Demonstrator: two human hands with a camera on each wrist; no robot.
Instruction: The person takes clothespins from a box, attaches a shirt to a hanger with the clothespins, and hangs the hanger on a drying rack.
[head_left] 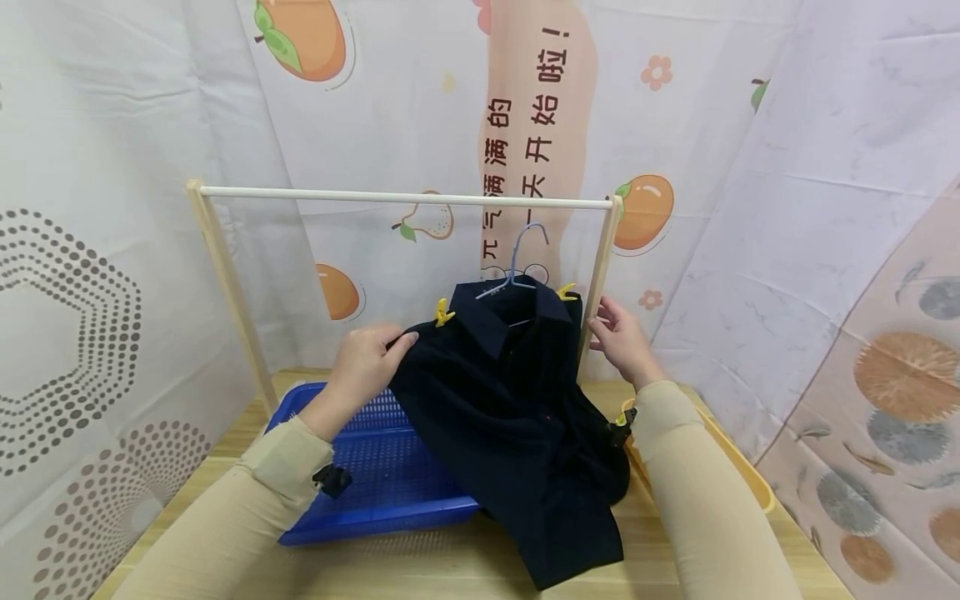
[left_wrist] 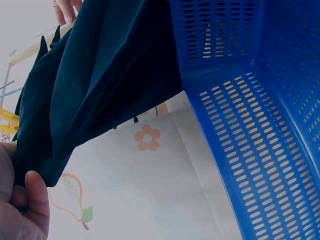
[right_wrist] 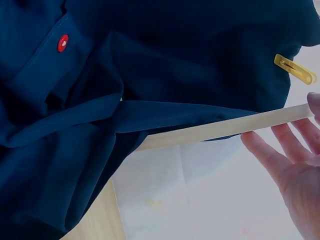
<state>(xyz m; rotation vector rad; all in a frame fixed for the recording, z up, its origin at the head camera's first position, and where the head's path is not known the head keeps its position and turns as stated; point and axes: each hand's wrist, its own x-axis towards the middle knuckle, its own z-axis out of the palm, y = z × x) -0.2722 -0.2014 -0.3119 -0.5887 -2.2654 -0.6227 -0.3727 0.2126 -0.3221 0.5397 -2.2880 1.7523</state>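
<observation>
A dark navy shirt [head_left: 495,417] with a collar and a red button [right_wrist: 62,43] hangs on a blue wire hanger [head_left: 513,271]. Its hook stands below the rack's white bar [head_left: 405,197] in the head view. My left hand [head_left: 367,371] pinches the shirt's left edge between thumb and fingers, beside a yellow clothespin [head_left: 444,313]. Another yellow clothespin [right_wrist: 296,69] is clipped at the opposite shoulder. My right hand [head_left: 622,337] has its fingers extended and spread, with fingertips touching the rack's right wooden post [right_wrist: 200,133]. The shirt's lower part drapes down over the tabletop.
A blue perforated basket [head_left: 390,471] stands on the wooden table [head_left: 360,575], partly behind the shirt. On the right, a yellow basket [head_left: 761,492] is partly hidden by my forearm. The rack's left post [head_left: 236,292] rises behind the blue basket. Printed curtains [head_left: 405,100] surround the table.
</observation>
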